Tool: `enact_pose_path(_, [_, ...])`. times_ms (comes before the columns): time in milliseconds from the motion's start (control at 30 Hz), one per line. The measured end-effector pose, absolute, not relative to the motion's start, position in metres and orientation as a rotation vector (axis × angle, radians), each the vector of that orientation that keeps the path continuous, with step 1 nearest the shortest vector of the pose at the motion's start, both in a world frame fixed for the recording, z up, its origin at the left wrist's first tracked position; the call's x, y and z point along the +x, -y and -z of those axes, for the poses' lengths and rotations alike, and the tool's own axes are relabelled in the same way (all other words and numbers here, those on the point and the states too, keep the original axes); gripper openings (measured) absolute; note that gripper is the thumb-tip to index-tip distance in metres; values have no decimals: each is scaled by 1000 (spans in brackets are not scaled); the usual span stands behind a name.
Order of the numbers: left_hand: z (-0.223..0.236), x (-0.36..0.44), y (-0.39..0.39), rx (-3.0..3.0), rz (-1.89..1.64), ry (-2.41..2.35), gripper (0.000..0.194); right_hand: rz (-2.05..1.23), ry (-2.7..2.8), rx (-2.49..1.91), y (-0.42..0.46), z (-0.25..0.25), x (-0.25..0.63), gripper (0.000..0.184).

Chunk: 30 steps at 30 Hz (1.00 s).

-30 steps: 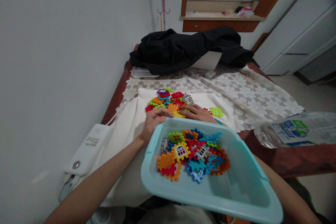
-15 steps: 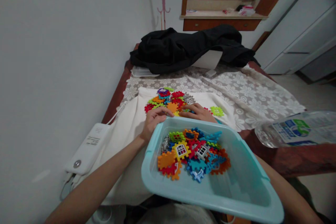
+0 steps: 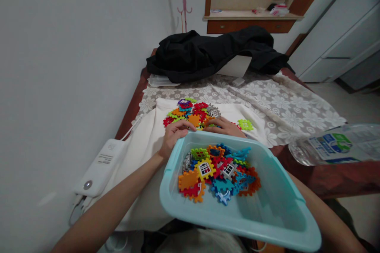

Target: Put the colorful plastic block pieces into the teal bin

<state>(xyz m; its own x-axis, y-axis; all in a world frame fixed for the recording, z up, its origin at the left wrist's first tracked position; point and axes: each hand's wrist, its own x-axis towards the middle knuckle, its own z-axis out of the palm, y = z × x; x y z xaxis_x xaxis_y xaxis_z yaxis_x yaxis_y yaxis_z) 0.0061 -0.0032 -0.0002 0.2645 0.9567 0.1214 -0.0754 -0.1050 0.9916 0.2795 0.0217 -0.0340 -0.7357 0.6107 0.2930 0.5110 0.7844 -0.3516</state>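
Steadying the pale blue tub [image 3: 237,227] and working lightly through the pile with flat fingertips would probably be serving the person best, as the rim is partly hiding the right fingers. The left hand [image 3: 175,137] is resting at the tub's far left corner, fingers bending close together; whether they are gripping, one cannot tell. The right hand [image 3: 227,127] is lying over the toy pieces [image 3: 194,121] on the white cloth [image 3: 139,146], fingers slightly apart, any hold unclear. More pieces [image 3: 204,169] are sitting jumbled inside the tub: thin, notched, brightly coloured, some showing window grids.
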Motion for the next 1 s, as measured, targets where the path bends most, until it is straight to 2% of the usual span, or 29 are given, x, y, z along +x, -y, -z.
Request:
enact_pose_path(200, [-1, 5, 3, 1365, -1113, -912, 23, -423, 2344, -889, -21, 36, 284, 43])
enact_pose_path(367, [-4, 6, 4, 1374, -1094, -914, 26, -554, 1979, -970, -20, 27, 283, 34])
enact_pose_path(700, [2, 4, 4, 1430, -1106, -900, 26, -772, 1444, -1105, -19, 24, 292, 30])
enact_pose_path(1000, [2, 4, 4, 1399, -1090, -897, 27, -1100, 961, -939, -19, 12, 298, 31])
